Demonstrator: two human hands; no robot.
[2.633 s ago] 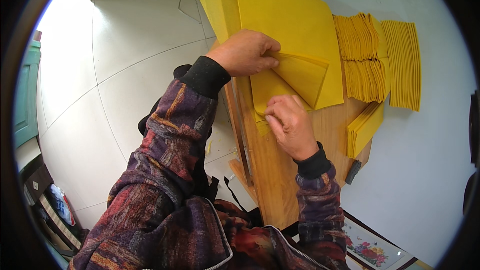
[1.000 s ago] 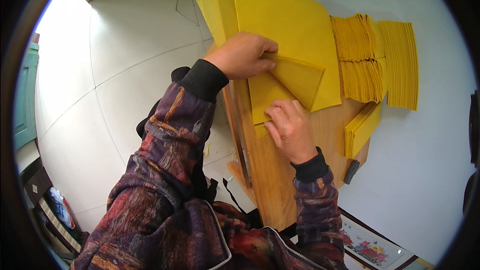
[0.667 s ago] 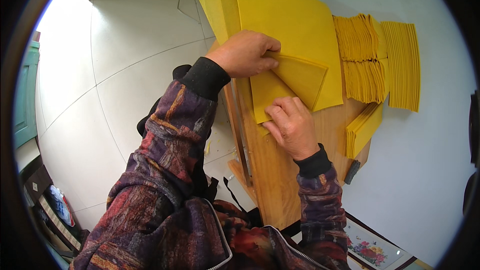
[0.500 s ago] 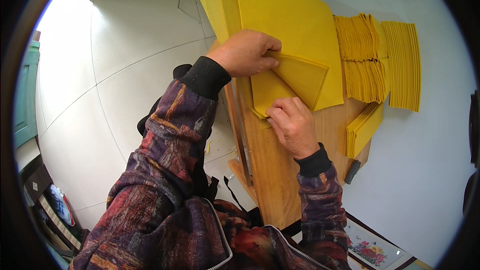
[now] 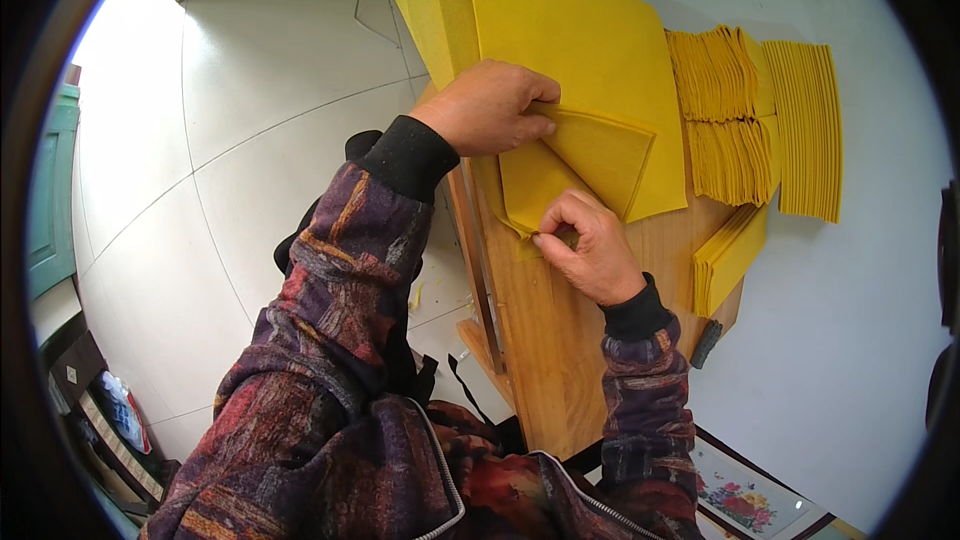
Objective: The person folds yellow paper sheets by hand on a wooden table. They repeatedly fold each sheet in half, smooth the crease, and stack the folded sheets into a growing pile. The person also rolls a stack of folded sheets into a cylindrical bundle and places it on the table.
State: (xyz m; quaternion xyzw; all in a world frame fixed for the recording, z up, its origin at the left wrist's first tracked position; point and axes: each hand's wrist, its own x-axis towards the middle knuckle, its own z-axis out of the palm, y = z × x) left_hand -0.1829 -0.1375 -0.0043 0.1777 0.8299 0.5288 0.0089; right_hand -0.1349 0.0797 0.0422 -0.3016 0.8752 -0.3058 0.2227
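Observation:
A folded piece of thin yellow sheet (image 5: pixel 610 152), paper-like or felt-like, lies turned back over a larger stack of yellow sheets (image 5: pixel 570 30). My left hand (image 5: pixel 495 108) pinches the upper left end of the folded piece between thumb and fingers. Lower down, my right hand (image 5: pixel 590 245) has its thumb and forefinger pressed together on the near corner of a yellow layer, just above the wooden tabletop (image 5: pixel 560 360). Whether that corner belongs to the same sheet cannot be told.
To the right stand packed rows of folded yellow pieces (image 5: pixel 715 75) and a ribbed yellow stack (image 5: pixel 808 130). Nearer lies a yellow folded bundle (image 5: pixel 728 262), with a dark grey block (image 5: pixel 706 344) by the table's right edge. Pale floor tiles (image 5: pixel 260 180) show at left.
My right hand has turned slightly, its forefinger now more arched, with the pinch still at the near corner. My left hand has hardly moved.

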